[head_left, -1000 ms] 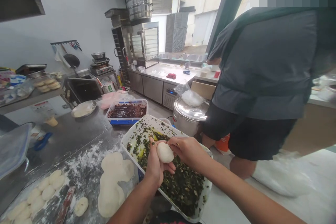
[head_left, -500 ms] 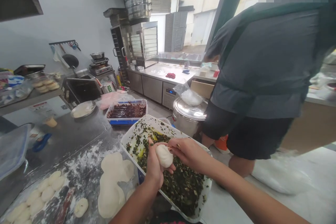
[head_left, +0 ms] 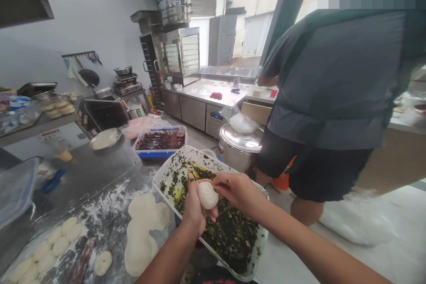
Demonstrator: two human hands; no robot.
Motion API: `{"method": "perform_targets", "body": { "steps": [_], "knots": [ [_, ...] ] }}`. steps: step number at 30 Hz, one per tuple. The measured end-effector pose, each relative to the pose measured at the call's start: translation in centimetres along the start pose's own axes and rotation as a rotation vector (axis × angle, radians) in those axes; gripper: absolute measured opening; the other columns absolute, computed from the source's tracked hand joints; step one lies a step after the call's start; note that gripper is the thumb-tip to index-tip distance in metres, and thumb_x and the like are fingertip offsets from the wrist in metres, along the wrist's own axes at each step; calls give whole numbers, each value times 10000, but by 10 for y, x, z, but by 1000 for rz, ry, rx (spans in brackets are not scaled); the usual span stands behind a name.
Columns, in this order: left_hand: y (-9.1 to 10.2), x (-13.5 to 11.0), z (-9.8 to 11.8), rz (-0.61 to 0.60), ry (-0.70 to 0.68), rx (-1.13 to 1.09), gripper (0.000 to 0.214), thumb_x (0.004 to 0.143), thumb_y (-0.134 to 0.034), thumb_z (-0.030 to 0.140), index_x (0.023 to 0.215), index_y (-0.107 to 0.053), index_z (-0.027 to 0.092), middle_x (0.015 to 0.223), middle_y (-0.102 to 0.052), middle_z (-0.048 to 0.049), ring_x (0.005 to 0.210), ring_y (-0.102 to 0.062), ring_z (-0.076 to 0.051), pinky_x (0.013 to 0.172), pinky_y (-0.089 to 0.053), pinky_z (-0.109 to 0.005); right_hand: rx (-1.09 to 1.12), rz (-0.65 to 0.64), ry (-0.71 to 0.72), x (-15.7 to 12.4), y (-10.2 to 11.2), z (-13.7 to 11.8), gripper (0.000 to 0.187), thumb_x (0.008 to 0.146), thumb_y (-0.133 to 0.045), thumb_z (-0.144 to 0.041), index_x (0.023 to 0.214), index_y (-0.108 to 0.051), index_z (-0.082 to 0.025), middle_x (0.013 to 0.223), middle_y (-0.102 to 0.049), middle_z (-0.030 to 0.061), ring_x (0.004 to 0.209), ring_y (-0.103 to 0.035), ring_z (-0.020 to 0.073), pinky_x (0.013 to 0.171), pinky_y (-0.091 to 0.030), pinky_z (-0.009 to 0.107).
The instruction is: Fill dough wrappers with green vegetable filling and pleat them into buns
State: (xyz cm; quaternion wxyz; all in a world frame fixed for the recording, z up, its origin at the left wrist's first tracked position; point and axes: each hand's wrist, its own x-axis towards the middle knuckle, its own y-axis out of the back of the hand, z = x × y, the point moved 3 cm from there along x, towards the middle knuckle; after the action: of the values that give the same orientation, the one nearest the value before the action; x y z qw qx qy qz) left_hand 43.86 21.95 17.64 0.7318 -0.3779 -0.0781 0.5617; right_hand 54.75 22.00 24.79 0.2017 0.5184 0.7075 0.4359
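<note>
A round white dough bun (head_left: 207, 195) sits cupped in my left hand (head_left: 195, 211), above a white rectangular tray (head_left: 169, 165) of chopped dark-green filling (head_left: 231, 233). My right hand (head_left: 238, 193) pinches the top of the bun with its fingertips. Both hands hover over the tray, and the underside of the bun is hidden by my left fingers. On the floured steel table to the left lie flat dough pieces (head_left: 141, 235), several dough balls (head_left: 55, 242) and one lone ball (head_left: 103, 262).
A steel table (head_left: 100, 164) runs along the left, holding a tray of dark red filling (head_left: 161, 140) and a bench scraper (head_left: 83, 259). A co-worker (head_left: 333, 93) stands to the right beside a large steel pot (head_left: 238, 144). Steel counters and a steamer cabinet (head_left: 181, 51) stand behind.
The bun has been turned and reshaped between my hands, its creased surface now looking smoother and rounder. My right fingers have shifted on its top. The co-worker has shifted slightly.
</note>
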Motion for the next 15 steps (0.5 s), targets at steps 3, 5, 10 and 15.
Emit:
{"method": "perform_targets", "body": {
  "steps": [3, 5, 10, 15],
  "knots": [
    [-1, -1, 3, 23, -21, 12, 567, 697, -250, 652, 829, -495, 158, 557, -563, -24, 308, -450, -101, 252, -244, -174, -2, -7, 96, 0, 2, -3, 151, 770, -422, -143, 773, -566, -189, 751, -588, 10, 696, -515, 115, 628, -362, 218],
    [-1, 0, 3, -4, 24, 43, 609, 689, -225, 669, 768, -508, 136, 546, -561, -41, 320, -459, -104, 255, -239, -174, 6, -43, 132, 0, 3, -6, 147, 774, -417, -141, 766, -556, -187, 728, -582, 7, 677, -511, 111, 619, -362, 215],
    [-1, 3, 8, -67, 93, 77, 673, 683, -206, 680, 802, -541, 109, 545, -568, -56, 315, -448, -101, 270, -267, -192, -4, -78, 100, 1, 4, -9, 146, 768, -430, -143, 868, -517, -205, 702, -589, -18, 626, -515, 101, 586, -352, 206],
    [-5, -2, 11, -51, -51, 75, 661, 692, -195, 674, 894, -527, 140, 581, -582, -39, 309, -435, -87, 268, -269, -184, -165, 8, 69, 1, 5, -6, 158, 812, -379, -207, 757, -527, -189, 712, -579, 6, 660, -512, 120, 576, -334, 218]
  ]
}}
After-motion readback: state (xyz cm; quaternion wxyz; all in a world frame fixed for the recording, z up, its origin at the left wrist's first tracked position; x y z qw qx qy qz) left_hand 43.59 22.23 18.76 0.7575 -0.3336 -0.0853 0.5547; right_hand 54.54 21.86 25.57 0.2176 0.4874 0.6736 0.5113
